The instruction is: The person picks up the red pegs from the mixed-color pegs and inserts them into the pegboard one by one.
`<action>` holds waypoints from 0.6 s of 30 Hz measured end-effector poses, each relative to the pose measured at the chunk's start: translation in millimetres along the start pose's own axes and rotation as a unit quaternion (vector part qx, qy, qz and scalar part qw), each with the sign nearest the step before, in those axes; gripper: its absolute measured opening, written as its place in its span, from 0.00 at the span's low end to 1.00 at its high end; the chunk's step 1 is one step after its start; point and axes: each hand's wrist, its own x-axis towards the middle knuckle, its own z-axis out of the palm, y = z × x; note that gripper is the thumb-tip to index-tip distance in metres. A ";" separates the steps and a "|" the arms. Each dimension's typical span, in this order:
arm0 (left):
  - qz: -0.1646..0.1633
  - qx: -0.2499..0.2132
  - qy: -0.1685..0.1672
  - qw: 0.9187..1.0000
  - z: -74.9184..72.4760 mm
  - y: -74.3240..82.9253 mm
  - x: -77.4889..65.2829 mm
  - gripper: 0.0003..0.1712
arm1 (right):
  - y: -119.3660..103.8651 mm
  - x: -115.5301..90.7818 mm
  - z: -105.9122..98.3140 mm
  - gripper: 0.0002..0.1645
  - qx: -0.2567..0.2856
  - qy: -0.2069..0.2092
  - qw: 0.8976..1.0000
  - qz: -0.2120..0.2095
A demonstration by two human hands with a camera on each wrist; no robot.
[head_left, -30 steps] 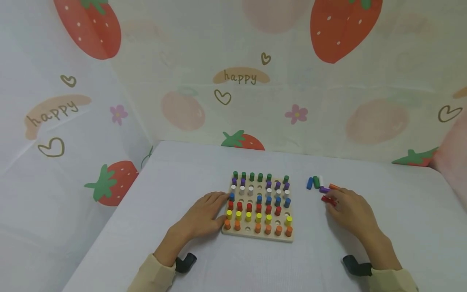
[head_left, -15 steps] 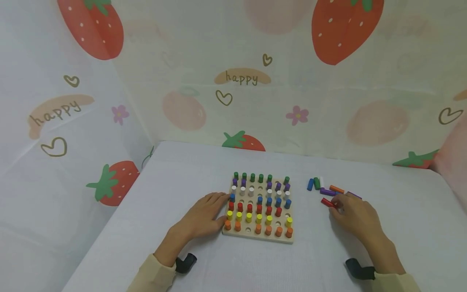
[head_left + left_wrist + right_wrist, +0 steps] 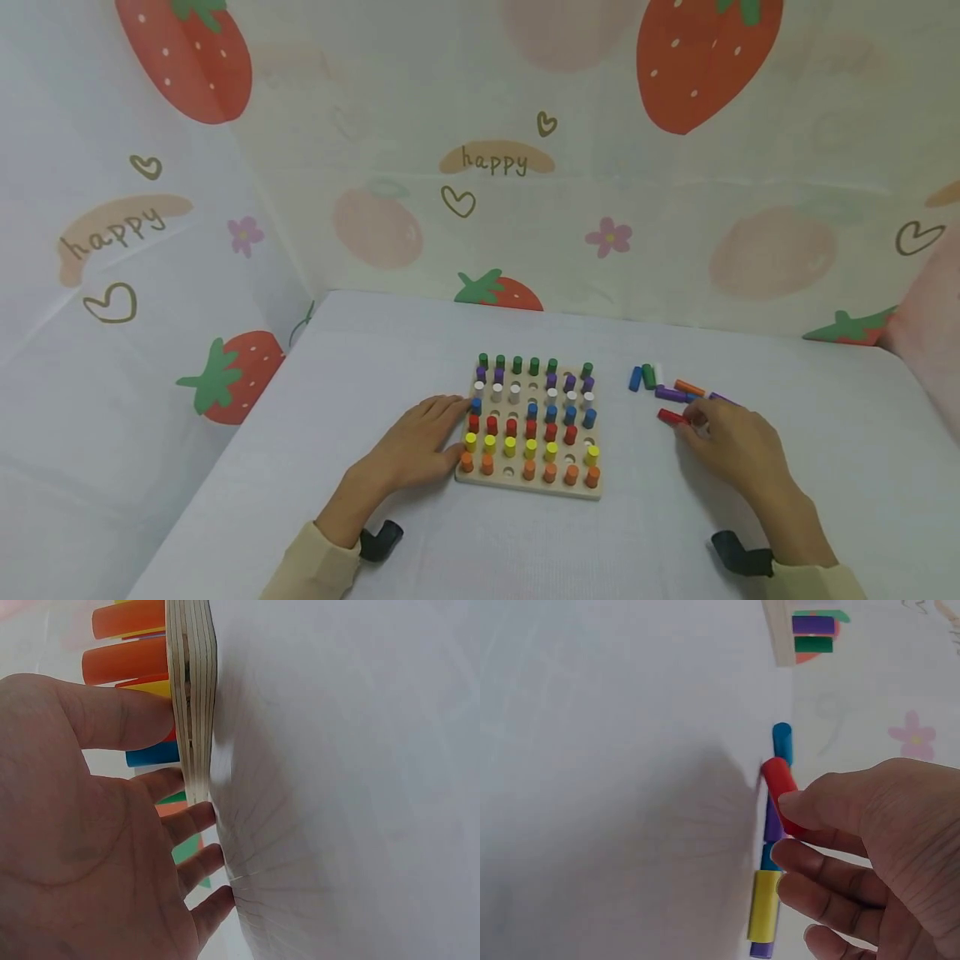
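Observation:
In the head view, my left hand [image 3: 416, 442] lies at the left side of a square wooden pegboard [image 3: 517, 486]. Its thumb and fingertips touch the board's edge in the left wrist view, fingers fairly straight. Rows of green, purple, white, blue, red, yellow and orange pegs stand upright in the board, with several bare holes among them. To the right of the board, my right hand [image 3: 738, 442] pinches a red peg [image 3: 780, 787] between thumb and index finger, close over the table. The other fingers are loosely bent beside a yellow peg [image 3: 763, 907], hidden in the head view.
Loose pegs lie right of the board: blue [image 3: 635, 378], green [image 3: 648, 377], white [image 3: 659, 373], orange [image 3: 689, 388] and purple [image 3: 670, 394]. White cloth [image 3: 375, 333] covers the table. A strawberry-printed curtain [image 3: 525, 225] hangs behind it.
My right hand has shifted slightly right and toward me, uncovering the orange peg and purple pegs. It keeps to the red peg. The left hand and the board stay in place.

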 end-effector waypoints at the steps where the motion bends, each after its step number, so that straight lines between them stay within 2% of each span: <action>1: 0.000 0.000 0.000 1.000 -0.2 0.2 0.0 0.39 | -1.2 -0.4 -1.3 0.13 0.001 0.003 1.000 -0.002; 18: -0.007 0.003 -0.003 1.000 -0.8 2.0 -0.7 0.39 | -25.0 -4.1 -15.3 0.12 0.001 0.036 0.999 -0.026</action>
